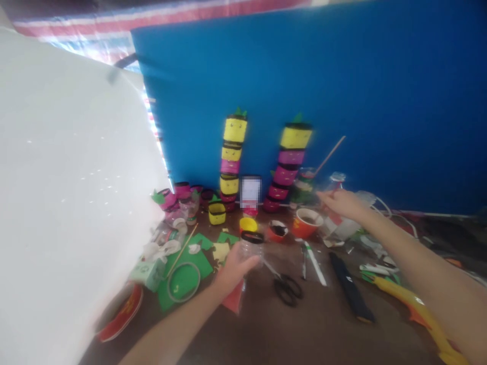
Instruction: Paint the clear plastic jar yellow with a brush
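Note:
My left hand [235, 267] is wrapped round a clear plastic jar [251, 247] with a black rim, held upright just above the brown table [304, 324]. My right hand [341, 203] reaches far forward and pinches a thin wooden stick [330, 155] that slants up to the right, above an orange cup [306, 223] of dark stuff. Two tall stacks of yellow and pink decorated jars [231, 157] [289, 165] lean against the blue board [323, 91] behind.
Black scissors [288, 289], pens [315, 262], a black folded thing [350, 291], green paper sheets [188, 276], a tape ring [184, 281], small paint pots [278, 230] and loose jars [178, 200] litter the table. A large white sheet [64, 192] fills the left side.

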`<action>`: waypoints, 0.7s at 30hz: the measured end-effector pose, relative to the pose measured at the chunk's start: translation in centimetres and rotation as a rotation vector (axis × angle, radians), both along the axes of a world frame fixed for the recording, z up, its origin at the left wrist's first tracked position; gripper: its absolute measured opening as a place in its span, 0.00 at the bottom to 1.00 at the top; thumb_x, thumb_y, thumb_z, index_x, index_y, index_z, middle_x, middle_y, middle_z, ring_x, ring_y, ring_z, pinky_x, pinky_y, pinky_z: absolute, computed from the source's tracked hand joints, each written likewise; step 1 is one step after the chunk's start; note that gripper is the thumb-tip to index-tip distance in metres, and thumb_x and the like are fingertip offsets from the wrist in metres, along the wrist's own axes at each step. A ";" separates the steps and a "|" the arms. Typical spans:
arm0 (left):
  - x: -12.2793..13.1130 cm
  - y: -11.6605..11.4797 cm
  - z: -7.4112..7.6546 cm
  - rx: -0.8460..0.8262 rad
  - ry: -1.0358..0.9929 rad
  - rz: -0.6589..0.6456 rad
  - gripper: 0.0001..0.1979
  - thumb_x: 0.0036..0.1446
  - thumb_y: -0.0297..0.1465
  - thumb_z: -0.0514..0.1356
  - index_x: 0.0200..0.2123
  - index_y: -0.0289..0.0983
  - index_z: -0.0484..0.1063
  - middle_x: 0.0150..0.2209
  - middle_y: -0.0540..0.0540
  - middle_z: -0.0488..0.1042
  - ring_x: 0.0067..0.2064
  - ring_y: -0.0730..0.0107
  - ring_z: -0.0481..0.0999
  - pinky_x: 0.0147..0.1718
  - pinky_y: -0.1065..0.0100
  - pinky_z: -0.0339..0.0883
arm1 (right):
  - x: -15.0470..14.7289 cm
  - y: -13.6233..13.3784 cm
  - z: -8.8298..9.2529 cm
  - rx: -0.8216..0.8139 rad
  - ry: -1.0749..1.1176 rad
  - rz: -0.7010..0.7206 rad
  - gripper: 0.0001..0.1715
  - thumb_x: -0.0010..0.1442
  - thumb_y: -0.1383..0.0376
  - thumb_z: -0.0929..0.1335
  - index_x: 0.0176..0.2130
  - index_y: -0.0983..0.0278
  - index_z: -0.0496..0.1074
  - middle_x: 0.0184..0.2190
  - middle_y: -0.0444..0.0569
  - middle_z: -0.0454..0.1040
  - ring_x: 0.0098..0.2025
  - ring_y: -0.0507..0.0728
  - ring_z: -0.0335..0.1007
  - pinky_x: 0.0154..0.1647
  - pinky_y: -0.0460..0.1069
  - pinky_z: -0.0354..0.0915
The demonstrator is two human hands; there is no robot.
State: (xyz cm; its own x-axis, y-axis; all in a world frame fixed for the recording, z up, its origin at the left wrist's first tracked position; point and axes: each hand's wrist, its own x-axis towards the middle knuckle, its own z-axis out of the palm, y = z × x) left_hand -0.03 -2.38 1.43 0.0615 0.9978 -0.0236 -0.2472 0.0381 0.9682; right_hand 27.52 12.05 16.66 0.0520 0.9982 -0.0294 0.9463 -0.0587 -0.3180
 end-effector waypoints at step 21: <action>0.1 -0.2 0.3 0.000 0.016 -0.014 0.23 0.44 0.38 0.66 0.42 0.35 0.68 0.41 0.42 0.75 0.45 0.61 0.73 0.48 0.60 0.64 | 0.1 0.6 -0.4 0.027 -0.034 0.012 0.23 0.62 0.55 0.58 0.25 0.64 0.70 0.24 0.51 0.77 0.28 0.56 0.75 0.33 0.46 0.66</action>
State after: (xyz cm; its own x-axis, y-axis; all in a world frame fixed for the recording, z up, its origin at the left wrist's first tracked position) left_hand 0.08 -2.57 1.70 0.0751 0.9969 -0.0243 -0.2313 0.0411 0.9720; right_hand 27.64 12.62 16.21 0.0403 0.9992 -0.0006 0.9570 -0.0388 -0.2874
